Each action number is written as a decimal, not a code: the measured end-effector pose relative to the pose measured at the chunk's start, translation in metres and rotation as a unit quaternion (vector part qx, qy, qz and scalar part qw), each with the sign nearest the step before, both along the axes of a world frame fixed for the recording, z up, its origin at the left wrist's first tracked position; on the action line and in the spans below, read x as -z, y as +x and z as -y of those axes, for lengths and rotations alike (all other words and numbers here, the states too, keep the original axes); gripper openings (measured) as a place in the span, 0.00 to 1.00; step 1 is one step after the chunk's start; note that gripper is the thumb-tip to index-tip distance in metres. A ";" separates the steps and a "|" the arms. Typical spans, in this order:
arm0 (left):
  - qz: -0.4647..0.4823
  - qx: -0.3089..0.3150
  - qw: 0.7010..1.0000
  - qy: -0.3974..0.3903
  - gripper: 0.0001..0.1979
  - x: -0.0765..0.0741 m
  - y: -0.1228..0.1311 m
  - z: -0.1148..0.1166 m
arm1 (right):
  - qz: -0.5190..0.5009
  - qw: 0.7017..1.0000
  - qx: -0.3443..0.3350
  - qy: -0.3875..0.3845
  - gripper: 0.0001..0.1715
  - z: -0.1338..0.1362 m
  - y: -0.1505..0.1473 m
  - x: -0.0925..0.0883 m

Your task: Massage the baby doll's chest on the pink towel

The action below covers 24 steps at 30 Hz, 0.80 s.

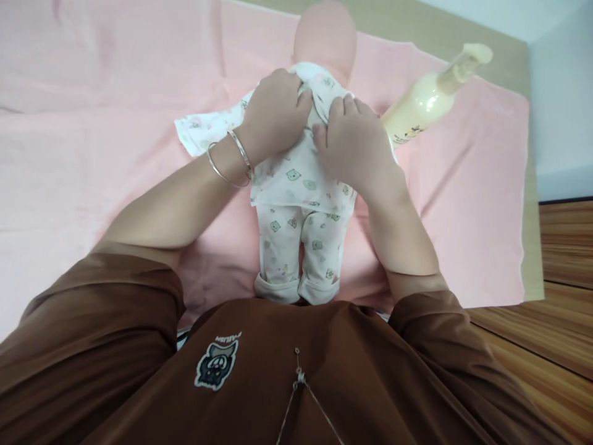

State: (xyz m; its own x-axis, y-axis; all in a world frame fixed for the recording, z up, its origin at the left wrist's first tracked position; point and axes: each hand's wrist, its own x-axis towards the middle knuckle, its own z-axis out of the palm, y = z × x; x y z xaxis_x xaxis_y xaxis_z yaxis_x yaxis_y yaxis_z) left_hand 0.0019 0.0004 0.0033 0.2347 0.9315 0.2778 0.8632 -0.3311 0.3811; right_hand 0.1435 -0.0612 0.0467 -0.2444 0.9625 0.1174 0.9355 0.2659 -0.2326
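Observation:
A baby doll (pixel 324 37) lies on its back on a pink blanket (pixel 92 123), head away from me. It wears a white printed top (pixel 296 176) and matching trousers (pixel 301 247). My left hand (pixel 275 111), with two thin bangles at the wrist, is closed on the top's fabric at the doll's chest. My right hand (pixel 349 139) is closed on the fabric right beside it, fingers curled at the collar. The two hands almost touch over the chest. One sleeve of the top spreads out to the left.
A cream pump bottle (pixel 433 93) lies on the blanket just right of the doll, behind my right hand. The blanket's edge and a wooden floor (pixel 565 259) are at the right. My brown shirt fills the bottom of the view.

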 end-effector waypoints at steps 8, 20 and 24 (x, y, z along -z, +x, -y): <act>0.000 -0.026 1.000 0.007 0.10 0.013 0.005 -0.001 | -0.036 0.998 0.024 -0.033 0.21 -0.029 0.008 0.013; 0.049 -0.050 0.998 0.010 0.05 0.016 0.007 -0.001 | -0.003 0.998 0.058 0.026 0.18 -0.047 0.016 0.032; 0.043 -0.063 0.996 0.034 0.05 0.019 0.008 -0.001 | -0.023 0.996 0.075 0.030 0.16 -0.047 0.014 0.033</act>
State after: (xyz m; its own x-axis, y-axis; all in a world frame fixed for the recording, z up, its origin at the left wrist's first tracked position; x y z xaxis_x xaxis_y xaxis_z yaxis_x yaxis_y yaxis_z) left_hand 0.0097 0.0016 -0.0153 0.0886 0.9307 0.3549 0.8646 -0.2488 0.4365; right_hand 0.1571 -0.0145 0.0138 -0.0905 0.9787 0.1844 0.9548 0.1379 -0.2634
